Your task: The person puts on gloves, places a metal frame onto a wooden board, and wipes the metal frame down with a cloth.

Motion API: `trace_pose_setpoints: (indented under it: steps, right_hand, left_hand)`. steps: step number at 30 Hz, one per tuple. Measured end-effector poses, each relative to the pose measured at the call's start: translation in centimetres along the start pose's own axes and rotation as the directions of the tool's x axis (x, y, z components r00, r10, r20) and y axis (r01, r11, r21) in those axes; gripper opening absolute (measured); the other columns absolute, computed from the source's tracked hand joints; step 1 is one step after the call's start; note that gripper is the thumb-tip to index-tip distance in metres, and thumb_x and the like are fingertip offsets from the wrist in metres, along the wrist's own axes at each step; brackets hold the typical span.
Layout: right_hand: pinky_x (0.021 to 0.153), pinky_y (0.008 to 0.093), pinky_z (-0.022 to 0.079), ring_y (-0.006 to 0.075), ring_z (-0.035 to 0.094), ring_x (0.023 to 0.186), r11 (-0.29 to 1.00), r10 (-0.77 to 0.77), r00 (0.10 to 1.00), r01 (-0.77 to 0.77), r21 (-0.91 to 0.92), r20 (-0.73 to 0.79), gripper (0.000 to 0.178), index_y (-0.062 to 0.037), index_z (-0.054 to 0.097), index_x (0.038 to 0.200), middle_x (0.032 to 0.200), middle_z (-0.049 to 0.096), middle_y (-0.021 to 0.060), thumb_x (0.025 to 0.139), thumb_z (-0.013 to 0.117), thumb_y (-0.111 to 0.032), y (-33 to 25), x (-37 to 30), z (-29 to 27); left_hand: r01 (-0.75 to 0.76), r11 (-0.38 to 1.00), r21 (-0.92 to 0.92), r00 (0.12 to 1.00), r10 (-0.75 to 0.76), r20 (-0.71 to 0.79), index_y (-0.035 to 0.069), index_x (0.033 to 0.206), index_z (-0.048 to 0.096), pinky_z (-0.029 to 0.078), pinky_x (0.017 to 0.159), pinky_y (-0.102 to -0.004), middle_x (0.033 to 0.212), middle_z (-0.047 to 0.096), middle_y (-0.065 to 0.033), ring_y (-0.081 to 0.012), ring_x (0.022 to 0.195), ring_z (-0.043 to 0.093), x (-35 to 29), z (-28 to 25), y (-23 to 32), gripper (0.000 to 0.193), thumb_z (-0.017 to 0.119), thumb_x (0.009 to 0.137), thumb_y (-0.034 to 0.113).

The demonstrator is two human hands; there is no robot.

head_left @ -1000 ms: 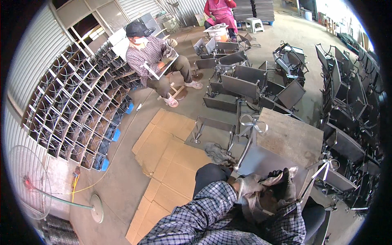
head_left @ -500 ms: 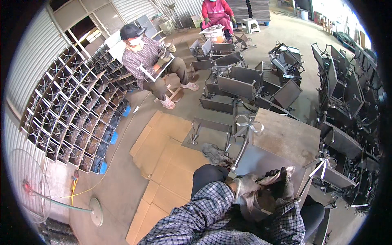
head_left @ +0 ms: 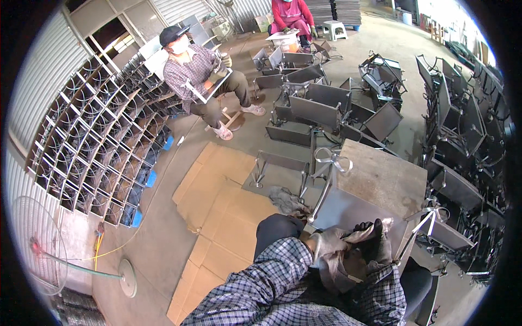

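My left hand [head_left: 328, 242], in a pale grey work glove, is closed on a soiled grey cloth [head_left: 333, 273] that hangs over my lap. Beside it, my right hand [head_left: 383, 243], gloved with dark fingertips, is closed and appears to grip part of the same cloth. Folds hide most of the fingers. Both hands are at the near edge of a grey metal panel [head_left: 342, 209], part of a frame with a curled metal strip [head_left: 333, 159] at the left and another curled strip [head_left: 433, 213] at the right. A worn board [head_left: 383, 174] lies just beyond the panel.
Flattened cardboard [head_left: 223, 212] covers floor at my left, near a dark rag [head_left: 287, 201]. Dark metal frames [head_left: 321, 111] stand ahead; more frames [head_left: 457, 179] are piled at right. A seated co-worker [head_left: 198, 76] holds a frame; another person [head_left: 293, 19] sits farther back. A fan [head_left: 38, 247] stands left.
My hands and the cloth stay nearly in place, with the left glove shifting slightly. The nearer co-worker's head has lifted and turned, and the farther person's arm has moved lower.
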State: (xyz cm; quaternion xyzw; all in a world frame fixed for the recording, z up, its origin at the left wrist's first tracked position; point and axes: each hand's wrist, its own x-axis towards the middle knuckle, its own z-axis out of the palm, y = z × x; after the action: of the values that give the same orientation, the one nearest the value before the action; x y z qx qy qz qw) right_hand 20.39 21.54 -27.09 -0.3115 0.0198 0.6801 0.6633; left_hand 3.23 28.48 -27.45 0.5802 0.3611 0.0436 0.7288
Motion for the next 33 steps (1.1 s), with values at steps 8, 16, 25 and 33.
trace_pose_setpoints:
  steps: [8,16,25,33]
  right_hand:
    - [0.087,0.0455,0.052,0.0310,0.062,0.093,0.999,-0.008,1.000,0.009,-0.032,0.018,0.034,-0.0045,0.061,0.096,0.090,0.064,0.0101,0.092,0.065,-0.038,-0.2,0.2,-0.7]
    - [0.085,0.0440,0.053,0.0308,0.064,0.090,0.999,0.008,0.998,-0.005,0.051,-0.058,0.032,-0.0028,0.064,0.098,0.091,0.066,0.0115,0.093,0.065,-0.035,0.0,0.2,-0.4]
    - [0.086,0.0438,0.053,0.0310,0.063,0.092,1.000,0.004,0.997,-0.004,-0.001,0.071,0.033,-0.0032,0.065,0.098,0.093,0.066,0.0119,0.093,0.065,-0.036,0.0,0.4,-0.9]
    - [0.084,0.0434,0.053,0.0301,0.064,0.091,1.000,0.010,1.000,-0.010,-0.009,-0.003,0.036,-0.0033,0.065,0.099,0.094,0.067,0.0129,0.093,0.064,-0.039,-0.4,0.2,-0.6]
  left_hand:
    - [-0.087,0.996,0.030,0.996,0.088,-0.010,0.004,0.125,0.061,0.049,0.079,-0.0285,0.105,0.068,-0.0065,-0.0160,0.090,0.061,0.4,0.0,-0.5,0.046,0.066,0.080,0.008]
    - [0.013,0.998,0.054,0.999,-0.015,0.030,0.001,0.127,0.059,0.046,0.092,-0.0275,0.114,0.067,-0.0032,-0.0138,0.104,0.059,1.0,-0.3,-0.9,0.045,0.063,0.082,0.003]
    - [0.019,0.991,0.135,1.000,-0.022,0.020,0.002,0.128,0.059,0.046,0.093,-0.0286,0.115,0.067,-0.0077,-0.0170,0.105,0.060,0.8,-0.3,-0.6,0.048,0.065,0.080,0.007]
    - [0.031,0.980,0.197,0.999,-0.028,-0.019,0.002,0.127,0.060,0.045,0.093,-0.0284,0.116,0.066,-0.0074,-0.0154,0.106,0.059,0.3,-0.1,1.1,0.047,0.066,0.080,0.002]
